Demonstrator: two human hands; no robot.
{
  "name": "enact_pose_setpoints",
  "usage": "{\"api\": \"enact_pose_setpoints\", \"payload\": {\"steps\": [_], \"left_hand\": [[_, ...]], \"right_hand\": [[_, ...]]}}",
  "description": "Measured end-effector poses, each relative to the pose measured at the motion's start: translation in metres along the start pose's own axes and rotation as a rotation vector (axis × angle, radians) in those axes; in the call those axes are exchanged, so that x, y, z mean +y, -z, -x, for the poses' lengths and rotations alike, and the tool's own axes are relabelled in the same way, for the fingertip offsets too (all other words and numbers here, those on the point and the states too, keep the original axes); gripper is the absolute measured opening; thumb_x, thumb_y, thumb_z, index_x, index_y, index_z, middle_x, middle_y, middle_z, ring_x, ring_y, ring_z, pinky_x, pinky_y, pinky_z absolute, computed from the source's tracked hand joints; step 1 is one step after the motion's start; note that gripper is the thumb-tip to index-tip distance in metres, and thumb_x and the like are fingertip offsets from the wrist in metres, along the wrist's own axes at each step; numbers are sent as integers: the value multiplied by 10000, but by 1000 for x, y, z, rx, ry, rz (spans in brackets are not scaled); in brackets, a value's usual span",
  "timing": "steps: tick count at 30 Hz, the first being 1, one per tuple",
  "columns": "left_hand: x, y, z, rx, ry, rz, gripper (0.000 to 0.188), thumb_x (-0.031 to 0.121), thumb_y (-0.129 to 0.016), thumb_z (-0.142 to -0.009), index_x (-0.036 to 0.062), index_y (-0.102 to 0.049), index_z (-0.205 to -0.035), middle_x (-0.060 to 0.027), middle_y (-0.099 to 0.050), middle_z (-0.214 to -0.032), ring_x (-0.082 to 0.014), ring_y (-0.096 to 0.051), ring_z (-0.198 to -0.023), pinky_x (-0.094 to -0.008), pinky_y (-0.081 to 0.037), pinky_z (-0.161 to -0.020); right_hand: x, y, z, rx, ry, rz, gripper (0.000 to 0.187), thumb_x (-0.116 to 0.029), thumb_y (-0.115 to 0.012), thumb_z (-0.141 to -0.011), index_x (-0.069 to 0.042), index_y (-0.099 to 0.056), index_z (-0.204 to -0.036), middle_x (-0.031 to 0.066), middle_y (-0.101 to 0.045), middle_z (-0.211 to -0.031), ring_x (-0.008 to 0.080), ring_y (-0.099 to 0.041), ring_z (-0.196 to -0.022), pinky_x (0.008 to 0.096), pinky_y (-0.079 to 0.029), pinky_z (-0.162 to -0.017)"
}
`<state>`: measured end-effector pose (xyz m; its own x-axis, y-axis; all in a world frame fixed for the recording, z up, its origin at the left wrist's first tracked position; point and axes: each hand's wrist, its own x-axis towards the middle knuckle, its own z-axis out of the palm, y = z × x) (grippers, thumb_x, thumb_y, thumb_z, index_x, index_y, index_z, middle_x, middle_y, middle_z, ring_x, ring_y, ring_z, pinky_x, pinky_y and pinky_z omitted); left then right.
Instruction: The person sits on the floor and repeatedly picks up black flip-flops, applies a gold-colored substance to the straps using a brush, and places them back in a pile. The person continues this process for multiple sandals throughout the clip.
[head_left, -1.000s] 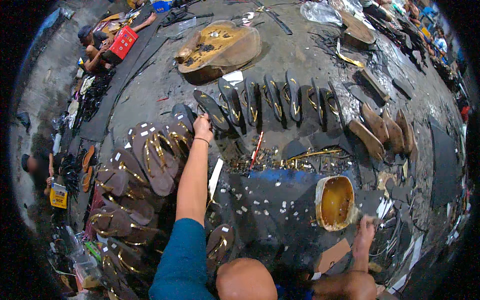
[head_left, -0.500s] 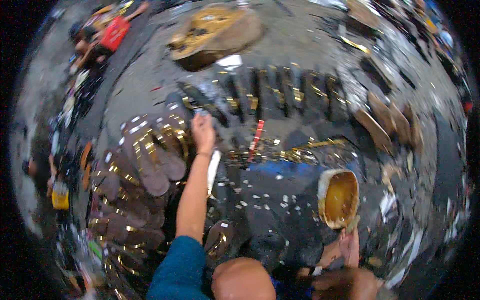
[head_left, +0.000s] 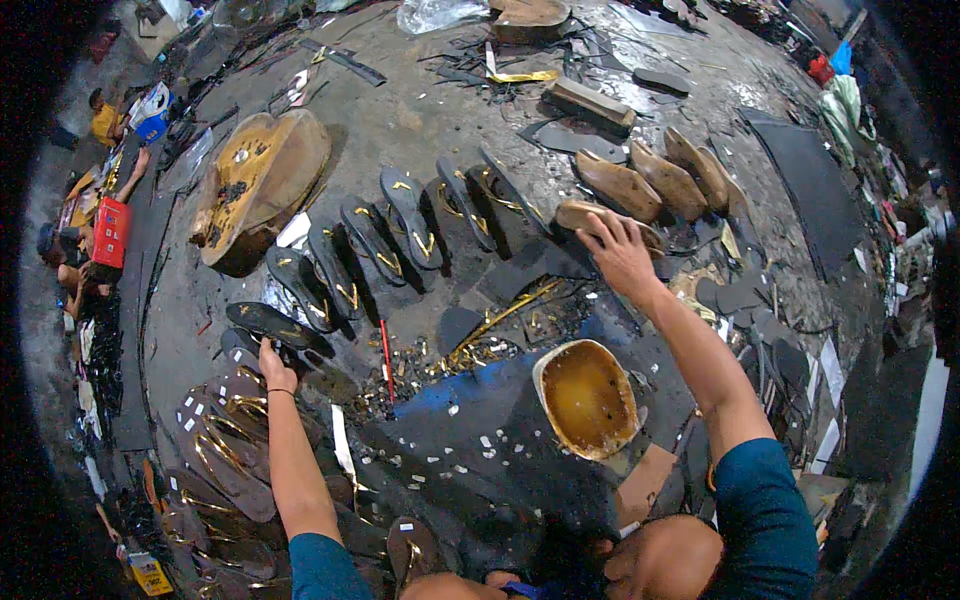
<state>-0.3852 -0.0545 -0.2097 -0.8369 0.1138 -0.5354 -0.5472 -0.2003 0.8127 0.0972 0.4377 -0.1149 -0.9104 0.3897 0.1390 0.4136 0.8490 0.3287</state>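
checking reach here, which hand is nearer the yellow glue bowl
Right. The right hand is above the glue bowl, on a brown sole. The left hand is far off to its left, by the black soles.

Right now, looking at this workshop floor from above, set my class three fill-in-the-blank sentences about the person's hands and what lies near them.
1. The left hand grips the end of a black ____ sole.
2. The right hand rests on a brown wooden shoe ____.
3. The open tin between the two arms holds ____-coloured glue.

Missing words: sandal; last; amber
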Motion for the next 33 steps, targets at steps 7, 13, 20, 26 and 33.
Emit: {"api": "enact_pose_setpoints", "payload": {"steps": [7,13,20,26,33], "left_hand": [[-2,1,-7,23,-54,-198,555,414,-475,-959,103,-413,-1414,-36,-420,-1441,-189,-354,-1317,-331,-216,-1086],[6,48,49,-5,-306,-481,190,253,-502,-928,93,-558,-1013,-45,-541,-908,-192,-532,-825,-363,-461,-766],[58,-27,287,-35,-1165,-1578,420,225,-655,-827,48,-567,-1197,-153,-597,-1183,-326,-540,-1124,-430,-400,-993],[122,53,310,800,-848,-2034,470,277,-685,-792,47,-563,-1183,-126,-458,-1370,-336,-374,-1287,-495,-346,-1012],[126,76,322,832,-1120,-1682,226,155,-593,-853,3,-617,-1019,-187,-556,-1203,-320,-509,-1142,-413,-422,-920]], "right_hand": [[30,-19,-53,-230,-420,-273,673,-254,-568,-854,-327,-289,-1462,-19,-179,-1567,430,-346,-1305,655,-464,-839],[43,-53,-46,-293,-382,-166,716,-183,-571,-821,-390,-290,-1447,29,-277,-1527,404,-518,-1137,542,-519,-774],[120,-120,73,-330,-440,264,757,-78,-541,-805,-321,-294,-1478,-13,-130,-1587,352,-449,-1217,563,-461,-852],[68,-78,82,-131,-501,-43,702,-191,-691,-780,-182,-388,-1413,114,-234,-1538,365,-322,-1351,583,-341,-991],[-28,77,78,107,-449,-375,593,-149,-682,-780,-94,-460,-1327,150,-388,-1425,367,-393,-1291,485,-344,-1015]]}}
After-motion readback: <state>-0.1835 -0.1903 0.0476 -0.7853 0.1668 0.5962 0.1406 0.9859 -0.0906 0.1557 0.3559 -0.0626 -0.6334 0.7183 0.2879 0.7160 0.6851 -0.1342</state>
